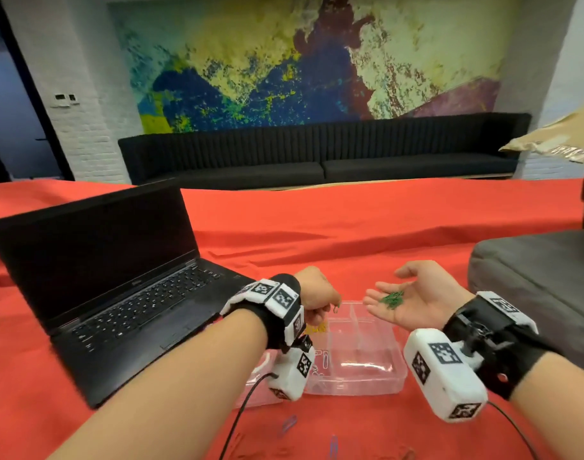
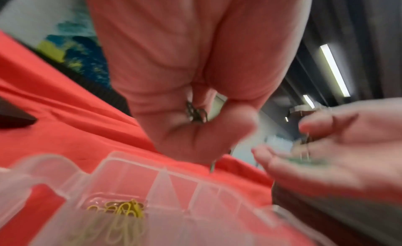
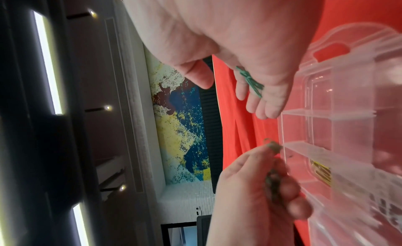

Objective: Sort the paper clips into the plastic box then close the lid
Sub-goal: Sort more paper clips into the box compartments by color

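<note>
A clear plastic box [image 1: 357, 383] with dividers lies open on the red cloth, its lid [image 1: 255, 390] folded out to the left. Yellow clips [image 1: 318, 328] [image 2: 125, 209] sit in one far-left compartment, pale clips [image 1: 324, 358] in another. My left hand [image 1: 320, 302] hovers over the box's far left part, fingers curled, gripping several green clips [image 2: 195, 112] [image 3: 273, 179]; one dangles from the fingertips. My right hand [image 1: 413, 298] lies palm up over the box's far right corner, fingers straight, a small pile of green clips [image 1: 392, 298] [image 3: 250, 80] resting on the palm.
An open black laptop [image 1: 118, 287] stands left of the box. A grey cushion [image 1: 543, 287] sits at the right. Blue and purple clips [image 1: 289, 424] lie loose on the cloth nearer me. Cables trail from both wrist cameras.
</note>
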`<state>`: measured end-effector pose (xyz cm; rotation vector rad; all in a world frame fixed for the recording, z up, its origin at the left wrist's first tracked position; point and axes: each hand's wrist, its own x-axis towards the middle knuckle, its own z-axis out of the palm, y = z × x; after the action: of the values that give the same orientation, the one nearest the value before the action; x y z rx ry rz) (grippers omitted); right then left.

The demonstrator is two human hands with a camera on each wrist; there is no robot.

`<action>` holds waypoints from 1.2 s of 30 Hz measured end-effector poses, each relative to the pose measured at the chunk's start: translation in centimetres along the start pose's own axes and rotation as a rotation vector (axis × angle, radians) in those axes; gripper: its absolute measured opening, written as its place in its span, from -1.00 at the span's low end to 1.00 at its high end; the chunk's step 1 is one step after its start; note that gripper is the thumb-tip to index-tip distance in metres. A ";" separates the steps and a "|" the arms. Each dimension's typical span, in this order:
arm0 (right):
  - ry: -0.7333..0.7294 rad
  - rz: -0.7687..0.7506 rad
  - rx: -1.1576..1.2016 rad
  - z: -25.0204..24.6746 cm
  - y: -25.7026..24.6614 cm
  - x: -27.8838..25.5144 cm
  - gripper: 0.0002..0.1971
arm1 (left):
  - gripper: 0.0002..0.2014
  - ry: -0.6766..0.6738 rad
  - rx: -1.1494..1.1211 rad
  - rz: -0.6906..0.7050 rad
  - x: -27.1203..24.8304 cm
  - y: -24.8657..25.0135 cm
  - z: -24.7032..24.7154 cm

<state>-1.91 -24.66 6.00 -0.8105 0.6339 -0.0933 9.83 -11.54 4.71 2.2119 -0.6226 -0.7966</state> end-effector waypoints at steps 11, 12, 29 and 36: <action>0.020 0.031 -0.044 -0.4 0.1 3.3 -0.55 | -0.73 0.042 -0.095 -0.009 2.8 0.6 0.4; 0.022 0.029 -0.055 -0.2 0.1 3.6 -0.54 | -0.70 0.056 -0.100 -0.011 2.8 0.5 0.2; 0.028 -0.172 -0.685 0.4 3.8 -1.3 -0.90 | -0.76 0.025 0.329 0.100 -6.6 -7.5 -0.4; -0.056 -0.099 -0.701 -1.8 7.5 -3.9 -0.88 | -0.80 0.021 0.669 0.197 -10.1 -8.4 1.4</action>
<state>-7.29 -19.37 1.74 -1.5159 0.5746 0.0681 3.49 -0.48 1.33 2.6791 -1.2121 -0.5016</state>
